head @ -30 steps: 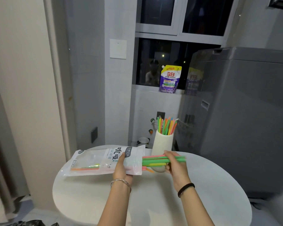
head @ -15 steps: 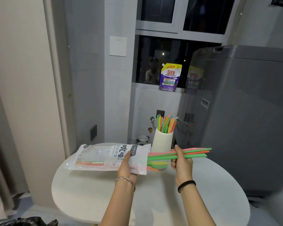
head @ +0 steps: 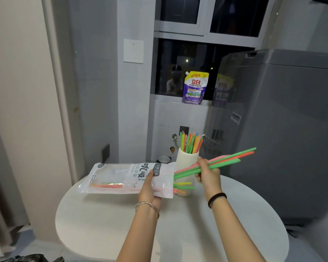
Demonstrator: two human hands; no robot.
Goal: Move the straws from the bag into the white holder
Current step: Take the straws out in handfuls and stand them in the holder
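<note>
Straws (head: 225,161) in the head view, a green, pink and orange bunch, now sit almost clear of the bag (head: 121,176), tilted up to the right; a second ago they lay level and further in. The right hand (head: 206,174) grips them mid-length. The left hand (head: 150,188) clasps the bag near its mouth, above the table (head: 102,224). This bunch looks ready for the white holder (head: 184,161) just behind, already stocked. A few remain bagged.

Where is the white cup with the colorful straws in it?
The white holder stands at the far side of the round table, mid-frame in the head view, just behind the open end of the bag and left of the right hand.
</note>
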